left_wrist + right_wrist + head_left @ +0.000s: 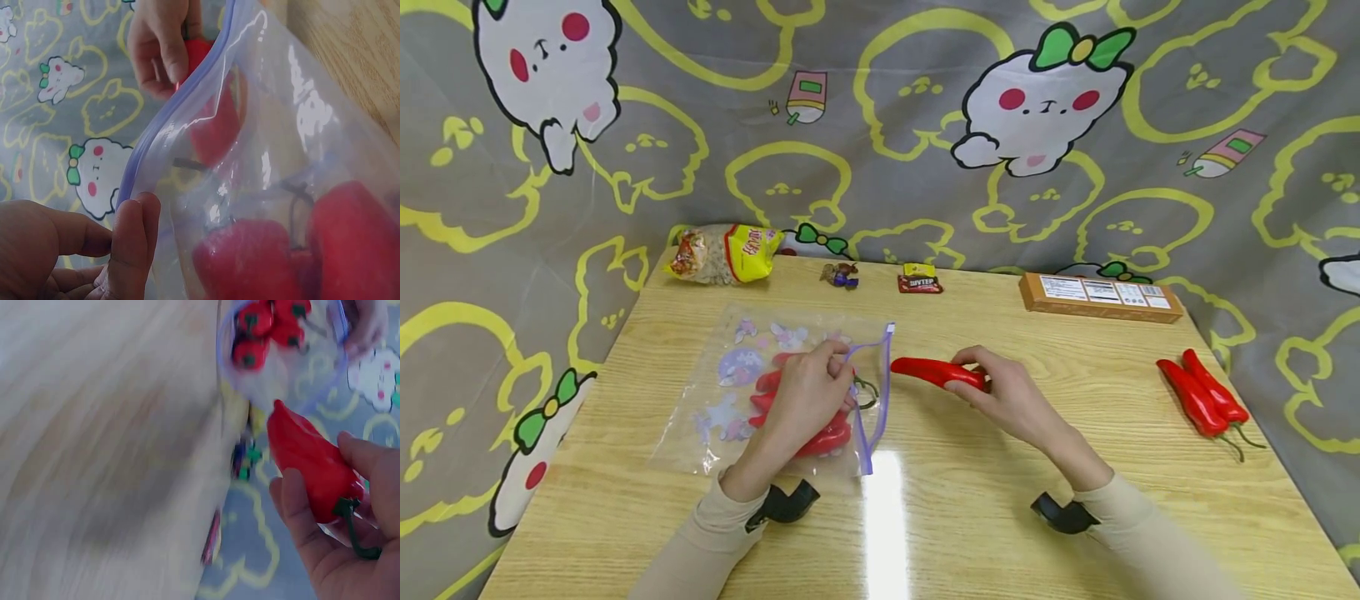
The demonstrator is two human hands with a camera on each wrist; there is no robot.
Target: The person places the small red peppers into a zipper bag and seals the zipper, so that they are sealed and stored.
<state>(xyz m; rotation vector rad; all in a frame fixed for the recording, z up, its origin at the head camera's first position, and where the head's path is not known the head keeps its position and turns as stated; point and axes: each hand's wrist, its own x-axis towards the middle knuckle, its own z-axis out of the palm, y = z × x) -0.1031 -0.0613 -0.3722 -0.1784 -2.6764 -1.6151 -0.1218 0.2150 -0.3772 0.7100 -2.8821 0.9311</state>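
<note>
My left hand [808,385] pinches the purple zip edge of a clear printed zip bag [703,392], lifting its mouth apart. Several red peppers [831,437] lie inside, their green stems toward the opening. In my right hand [1007,393] is another red pepper [928,370], gripped around its stem end, its tip pointing left at the bag's mouth. The right wrist view shows this pepper [312,462] between thumb and fingers, just outside the purple rim [226,378]. Through the clear plastic in the left wrist view, the held pepper [215,128] appears beyond the bag.
Two red peppers [1206,396] lie at the table's right edge. Along the back stand a yellow snack bag [726,254], small wrapped candies [841,275], a dark red bar [920,284] and a long brown box [1101,298]. A patterned cloth [917,125] hangs behind the table.
</note>
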